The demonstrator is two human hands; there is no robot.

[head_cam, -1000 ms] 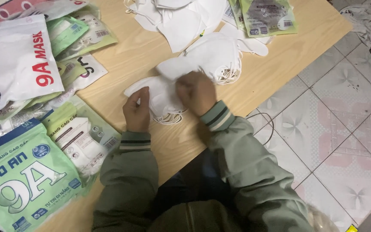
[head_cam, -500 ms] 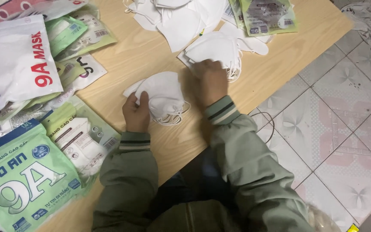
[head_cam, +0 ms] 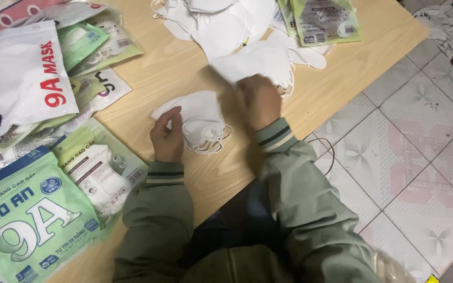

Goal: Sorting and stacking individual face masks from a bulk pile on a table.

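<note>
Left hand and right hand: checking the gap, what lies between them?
A small stack of white masks with ear loops lies between left hand and right hand, head view.

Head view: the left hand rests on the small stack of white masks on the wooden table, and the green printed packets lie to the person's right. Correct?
Not quite. In the head view the green printed packets lie to the person's left, beside the left hand, which does rest on the small stack of white masks on the wooden table.
</note>
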